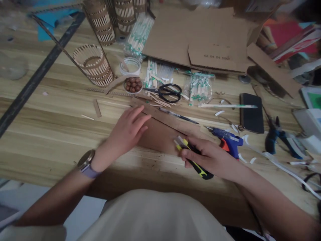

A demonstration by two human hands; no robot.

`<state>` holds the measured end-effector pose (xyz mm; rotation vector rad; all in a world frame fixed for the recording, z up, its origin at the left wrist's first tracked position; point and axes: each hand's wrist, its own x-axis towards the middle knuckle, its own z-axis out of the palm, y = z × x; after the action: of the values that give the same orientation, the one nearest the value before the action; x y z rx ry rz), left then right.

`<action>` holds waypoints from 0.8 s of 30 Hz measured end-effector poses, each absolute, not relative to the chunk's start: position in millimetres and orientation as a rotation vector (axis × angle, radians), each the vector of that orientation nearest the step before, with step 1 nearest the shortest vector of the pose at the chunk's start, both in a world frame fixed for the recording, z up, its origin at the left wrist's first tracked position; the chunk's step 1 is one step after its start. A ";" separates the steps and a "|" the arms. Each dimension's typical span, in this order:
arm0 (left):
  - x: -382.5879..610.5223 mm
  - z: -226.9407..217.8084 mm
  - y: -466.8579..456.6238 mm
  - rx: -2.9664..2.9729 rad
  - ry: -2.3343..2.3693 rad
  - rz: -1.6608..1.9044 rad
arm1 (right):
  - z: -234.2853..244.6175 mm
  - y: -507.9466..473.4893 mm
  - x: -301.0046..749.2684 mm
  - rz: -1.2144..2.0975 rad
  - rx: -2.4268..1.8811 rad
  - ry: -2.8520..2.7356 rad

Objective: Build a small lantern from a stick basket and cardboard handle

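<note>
My right hand [205, 155] is wrapped round a black and yellow utility knife [198, 166], its front end pointing up and left over the cardboard. My left hand [130, 127] has its fingers stretched out at the left end of a brown cardboard piece [157, 134]; whether it presses on the piece I cannot tell. A narrower cardboard strip [173, 118] lies along that piece's far side. Just beyond the strip rests a dark pen [179, 115]. To the right of my right hand sits a blue glue gun [229, 139] with an orange trigger.
Black scissors [170, 93], a cup of brown balls [133, 85] and a tape roll [130, 67] lie farther back. Large cardboard [175, 36] covers the back. A stick basket [94, 65] stands left; a phone [251, 113] and pliers [273, 135] lie right.
</note>
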<state>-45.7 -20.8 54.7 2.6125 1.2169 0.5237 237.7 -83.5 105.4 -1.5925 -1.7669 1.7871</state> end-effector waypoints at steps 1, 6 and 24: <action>-39.7 52.6 -14.7 2.638 1.197 0.529 | 108.1 -80.4 234.9 1.673 -1.618 -1.935; -14.2 31.6 3.0 2.783 1.027 0.452 | 105.9 -73.9 211.9 1.169 -1.537 -2.524; -7.0 24.3 0.7 2.796 0.994 0.375 | 97.6 -70.3 185.9 0.805 -1.723 -2.966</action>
<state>-7.0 0.7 24.3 2.7955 0.9936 0.3746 185.9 -70.3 97.6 -1.7231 -2.9665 0.8046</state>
